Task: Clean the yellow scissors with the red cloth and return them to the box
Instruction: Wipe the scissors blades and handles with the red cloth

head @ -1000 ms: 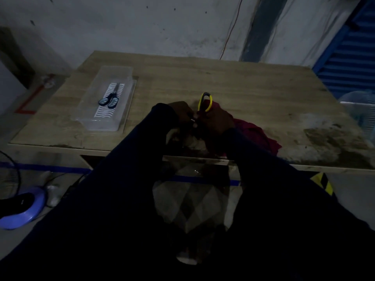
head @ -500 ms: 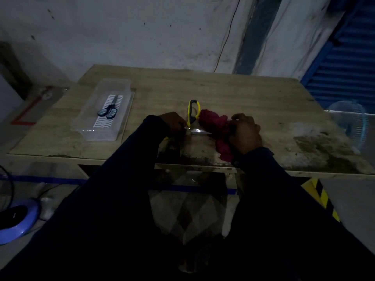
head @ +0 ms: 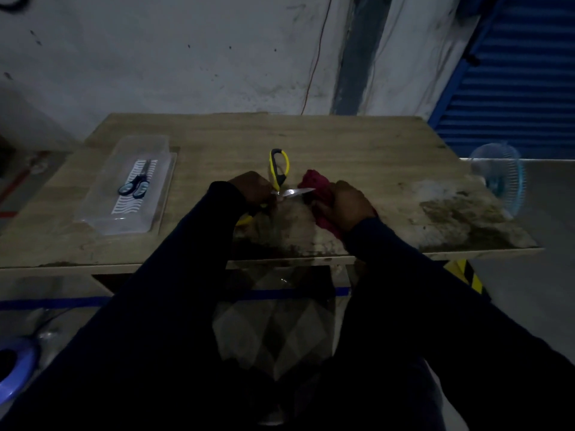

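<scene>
Gripping yellow-handled metal scissors (head: 281, 181) in left hand (head: 252, 189), fingers curled round the lower handle. Clutching crumpled red cloth (head: 315, 184) in right hand (head: 348, 206), fingers curled, against the blade tip.

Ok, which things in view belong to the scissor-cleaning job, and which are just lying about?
Job: yellow scissors, in the left hand; red cloth, in the right hand; clear plastic box.
Lying about: blue-handled scissors inside the box; small blue fan by the table's right end.
</scene>
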`<action>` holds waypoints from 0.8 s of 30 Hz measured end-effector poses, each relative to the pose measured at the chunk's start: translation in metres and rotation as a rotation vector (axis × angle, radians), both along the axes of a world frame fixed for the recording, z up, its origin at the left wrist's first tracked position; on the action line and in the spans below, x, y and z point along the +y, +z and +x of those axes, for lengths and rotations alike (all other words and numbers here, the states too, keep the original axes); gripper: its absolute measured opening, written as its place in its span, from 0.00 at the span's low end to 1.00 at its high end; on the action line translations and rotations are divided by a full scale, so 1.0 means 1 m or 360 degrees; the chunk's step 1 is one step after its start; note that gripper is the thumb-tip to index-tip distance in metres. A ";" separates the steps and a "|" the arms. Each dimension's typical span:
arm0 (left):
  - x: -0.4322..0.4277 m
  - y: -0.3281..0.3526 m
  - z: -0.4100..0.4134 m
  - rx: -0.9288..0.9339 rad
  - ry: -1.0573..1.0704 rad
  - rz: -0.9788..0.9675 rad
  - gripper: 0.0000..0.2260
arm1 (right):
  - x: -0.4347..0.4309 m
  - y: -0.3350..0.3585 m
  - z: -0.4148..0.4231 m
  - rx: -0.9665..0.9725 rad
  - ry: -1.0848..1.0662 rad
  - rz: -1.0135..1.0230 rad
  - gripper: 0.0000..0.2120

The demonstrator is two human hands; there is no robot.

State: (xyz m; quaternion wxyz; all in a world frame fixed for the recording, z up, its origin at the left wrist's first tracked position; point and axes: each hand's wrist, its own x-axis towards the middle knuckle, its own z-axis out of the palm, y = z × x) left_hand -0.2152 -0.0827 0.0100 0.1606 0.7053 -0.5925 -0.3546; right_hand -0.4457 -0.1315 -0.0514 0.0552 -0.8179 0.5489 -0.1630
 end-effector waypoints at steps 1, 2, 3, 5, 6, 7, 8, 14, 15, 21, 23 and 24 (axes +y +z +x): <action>-0.002 0.002 -0.007 0.0030 -0.0007 -0.0028 0.05 | 0.000 0.003 -0.004 -0.0104 -0.0090 -0.0007 0.23; -0.004 0.005 -0.014 0.0047 -0.0022 -0.0051 0.05 | -0.003 0.008 -0.012 -0.0247 -0.0171 -0.0038 0.22; -0.007 0.006 -0.020 0.0056 -0.0043 -0.0072 0.05 | -0.006 0.016 -0.023 -0.0416 -0.0256 -0.0064 0.19; -0.010 0.008 -0.033 0.0059 -0.0097 -0.0070 0.05 | -0.012 0.032 -0.052 -0.0674 -0.0425 -0.0123 0.16; -0.012 0.008 -0.039 0.0049 -0.0125 -0.0060 0.06 | -0.015 0.040 -0.068 -0.0732 -0.0504 -0.0189 0.16; -0.015 0.005 -0.045 0.0049 -0.0146 -0.0060 0.07 | -0.018 0.047 -0.085 -0.0787 -0.0573 -0.0266 0.16; -0.016 0.003 -0.049 0.0048 -0.0142 -0.0062 0.08 | -0.022 0.053 -0.100 -0.0872 -0.0641 -0.0353 0.17; -0.026 -0.008 -0.080 -0.0015 -0.0156 -0.0060 0.04 | -0.061 0.026 -0.172 -0.0699 -0.0813 -0.0287 0.19; -0.027 -0.010 -0.083 -0.0041 -0.0161 -0.0053 0.05 | -0.057 0.015 -0.173 -0.0344 -0.0795 -0.0143 0.21; -0.032 -0.018 -0.077 0.0025 -0.0007 -0.0135 0.12 | -0.032 0.012 -0.135 0.0195 -0.0820 -0.0033 0.23; -0.031 -0.019 -0.069 0.0075 0.0093 -0.0192 0.12 | -0.016 0.022 -0.101 0.0037 -0.0787 -0.0126 0.21; -0.032 -0.018 -0.065 0.0211 0.0178 -0.0187 0.12 | -0.005 0.026 -0.082 -0.0167 -0.0641 -0.0103 0.21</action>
